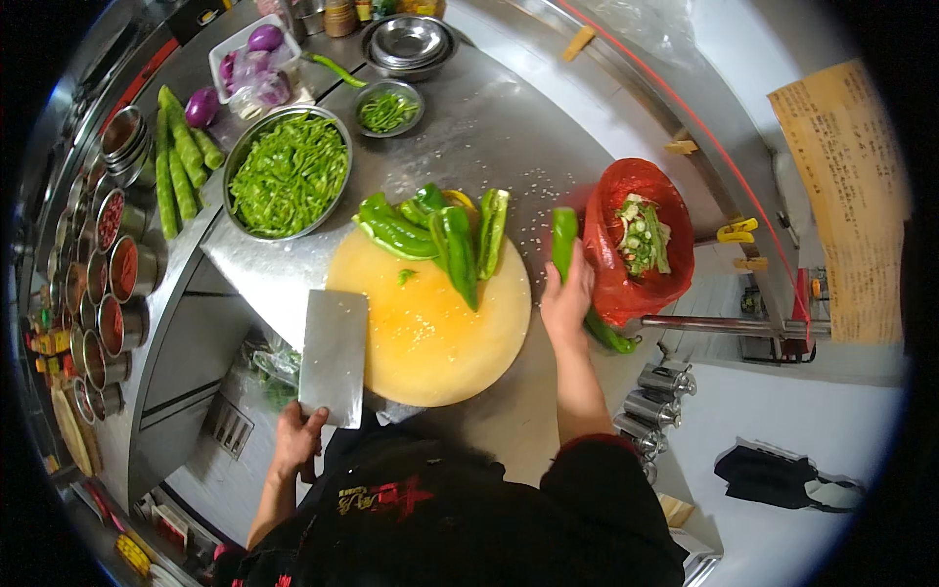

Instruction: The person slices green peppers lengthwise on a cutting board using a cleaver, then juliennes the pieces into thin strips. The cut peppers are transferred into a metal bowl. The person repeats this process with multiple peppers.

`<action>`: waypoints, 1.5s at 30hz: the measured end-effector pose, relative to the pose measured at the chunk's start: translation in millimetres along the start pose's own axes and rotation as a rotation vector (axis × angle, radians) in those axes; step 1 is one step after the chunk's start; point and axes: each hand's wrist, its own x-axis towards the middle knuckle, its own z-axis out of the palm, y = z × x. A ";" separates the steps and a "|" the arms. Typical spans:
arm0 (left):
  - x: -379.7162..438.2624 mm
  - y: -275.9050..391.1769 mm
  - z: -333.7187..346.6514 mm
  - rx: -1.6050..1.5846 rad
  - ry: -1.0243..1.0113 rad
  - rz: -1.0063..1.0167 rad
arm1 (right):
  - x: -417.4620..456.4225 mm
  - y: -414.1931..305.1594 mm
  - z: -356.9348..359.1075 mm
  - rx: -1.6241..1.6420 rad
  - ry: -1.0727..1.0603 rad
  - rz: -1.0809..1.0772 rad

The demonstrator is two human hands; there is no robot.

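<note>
My left hand [296, 439] grips a wide-bladed Chinese cleaver [334, 359], its blade at the left edge of a round cutting board [440, 352]. Cut-open green pepper pieces [456, 253] lie on the board's far part, with pale seeds scattered nearer me. To the board's right, my right hand [568, 293] holds a green pepper piece [564, 238] pointing away from me. Just beyond that hand's right side stands a red plastic bag [609, 282] with pepper cores and seeds [643, 235] inside. Another green pepper [610, 337] lies by my right wrist, partly hidden.
Shredded green pepper fills a steel bowl [348, 172] at the back left; a smaller bowl [419, 121] holds more. Beyond are stacked steel bowls [408, 42] and a white tray [220, 59] of purple onions. Green stalks [180, 169] and seasoning tins [132, 268] stand left.
</note>
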 end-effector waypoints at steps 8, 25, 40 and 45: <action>23.0 18.0 -27.2 0.016 -0.085 0.083 | -151.1 -142.6 1.3 -0.042 -0.678 -0.288; 35.3 15.5 -43.4 0.017 -0.293 0.109 | -180.0 -159.1 9.5 -0.117 -0.638 -0.332; 50.9 29.1 14.0 0.247 -0.322 0.286 | -181.3 -168.2 7.4 -0.037 -0.645 -0.223; 59.0 12.2 26.0 0.310 -0.241 0.508 | -180.7 -154.6 -9.6 0.155 -0.561 -0.102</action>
